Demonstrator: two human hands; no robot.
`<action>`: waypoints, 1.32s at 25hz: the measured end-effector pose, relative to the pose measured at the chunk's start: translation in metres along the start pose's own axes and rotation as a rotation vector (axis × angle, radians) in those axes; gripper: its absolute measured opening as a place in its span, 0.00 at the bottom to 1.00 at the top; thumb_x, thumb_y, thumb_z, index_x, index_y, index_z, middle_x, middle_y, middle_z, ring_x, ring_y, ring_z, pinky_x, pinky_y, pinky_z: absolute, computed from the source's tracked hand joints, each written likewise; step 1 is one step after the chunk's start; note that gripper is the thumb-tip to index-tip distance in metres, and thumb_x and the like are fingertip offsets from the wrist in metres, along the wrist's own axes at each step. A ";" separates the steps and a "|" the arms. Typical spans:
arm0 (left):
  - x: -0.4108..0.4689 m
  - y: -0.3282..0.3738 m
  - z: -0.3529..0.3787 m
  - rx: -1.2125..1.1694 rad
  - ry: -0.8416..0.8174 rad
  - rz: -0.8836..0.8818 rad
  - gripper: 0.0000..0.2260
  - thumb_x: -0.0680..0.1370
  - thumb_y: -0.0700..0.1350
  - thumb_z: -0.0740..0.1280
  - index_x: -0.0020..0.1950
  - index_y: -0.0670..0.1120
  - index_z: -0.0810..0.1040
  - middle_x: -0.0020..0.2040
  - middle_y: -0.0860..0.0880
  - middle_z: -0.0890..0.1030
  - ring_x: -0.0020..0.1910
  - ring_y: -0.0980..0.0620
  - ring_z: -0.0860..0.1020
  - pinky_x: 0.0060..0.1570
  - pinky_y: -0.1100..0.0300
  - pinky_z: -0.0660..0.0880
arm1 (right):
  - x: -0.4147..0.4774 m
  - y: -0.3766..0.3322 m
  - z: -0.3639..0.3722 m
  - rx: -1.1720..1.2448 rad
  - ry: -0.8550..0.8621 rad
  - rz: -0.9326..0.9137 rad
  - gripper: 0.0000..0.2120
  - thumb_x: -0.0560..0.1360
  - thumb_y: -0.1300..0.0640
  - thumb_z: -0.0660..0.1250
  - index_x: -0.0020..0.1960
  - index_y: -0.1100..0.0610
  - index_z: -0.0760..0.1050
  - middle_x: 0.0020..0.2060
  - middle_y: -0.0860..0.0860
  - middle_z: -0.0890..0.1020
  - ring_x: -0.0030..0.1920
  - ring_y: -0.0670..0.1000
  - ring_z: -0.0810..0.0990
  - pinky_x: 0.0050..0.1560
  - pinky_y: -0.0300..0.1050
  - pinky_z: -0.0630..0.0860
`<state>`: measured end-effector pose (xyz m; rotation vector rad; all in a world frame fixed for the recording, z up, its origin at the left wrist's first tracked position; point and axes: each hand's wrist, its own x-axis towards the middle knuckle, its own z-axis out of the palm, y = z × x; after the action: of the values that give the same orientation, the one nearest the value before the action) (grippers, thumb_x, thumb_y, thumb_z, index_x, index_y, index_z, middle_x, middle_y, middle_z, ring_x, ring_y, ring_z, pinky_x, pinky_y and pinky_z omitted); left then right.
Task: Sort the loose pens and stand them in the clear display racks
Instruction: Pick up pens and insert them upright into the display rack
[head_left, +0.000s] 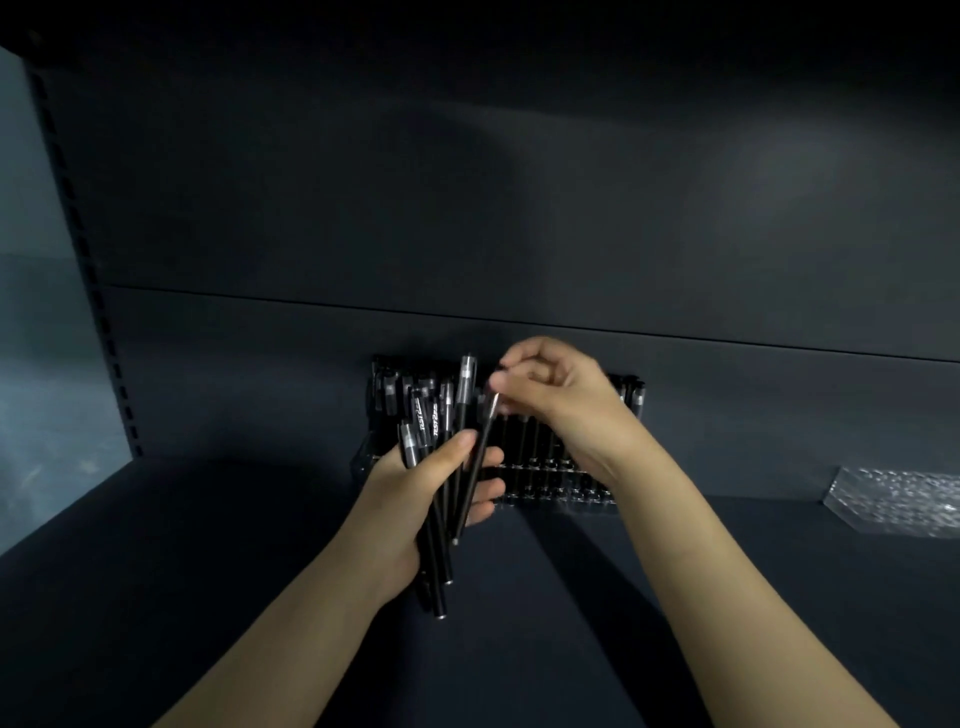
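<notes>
In front of the part-filled rack (550, 493) the left hand (431, 493) grips a pen bundle (434, 421) — the right hand (550, 395) pinches one pen (480, 449), plenty left to stand

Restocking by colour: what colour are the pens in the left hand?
Black pens with white lettering, head view.
</notes>
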<state>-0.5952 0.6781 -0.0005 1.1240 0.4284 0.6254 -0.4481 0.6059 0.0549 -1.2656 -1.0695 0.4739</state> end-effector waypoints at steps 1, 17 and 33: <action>0.000 -0.001 -0.002 0.023 0.013 -0.013 0.11 0.78 0.46 0.68 0.59 0.45 0.79 0.49 0.46 0.86 0.44 0.45 0.85 0.40 0.55 0.81 | 0.003 -0.001 -0.007 -0.026 0.126 -0.028 0.07 0.73 0.67 0.70 0.46 0.58 0.75 0.33 0.50 0.80 0.35 0.47 0.80 0.41 0.41 0.78; 0.006 -0.009 -0.001 0.224 0.027 0.037 0.06 0.80 0.44 0.66 0.55 0.43 0.76 0.46 0.47 0.86 0.30 0.56 0.75 0.31 0.63 0.71 | 0.010 0.013 -0.031 -0.716 0.559 -0.459 0.06 0.72 0.61 0.72 0.46 0.56 0.76 0.38 0.49 0.79 0.38 0.43 0.77 0.40 0.28 0.71; 0.006 -0.014 0.003 0.109 0.107 0.016 0.10 0.74 0.47 0.73 0.52 0.45 0.82 0.44 0.49 0.85 0.39 0.53 0.81 0.36 0.59 0.78 | 0.004 0.015 -0.021 -0.778 0.280 -0.348 0.06 0.74 0.51 0.70 0.44 0.54 0.79 0.35 0.46 0.80 0.37 0.44 0.78 0.39 0.34 0.74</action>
<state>-0.5856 0.6756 -0.0122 1.2016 0.5510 0.6855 -0.4241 0.6023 0.0439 -1.7011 -1.2430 -0.4249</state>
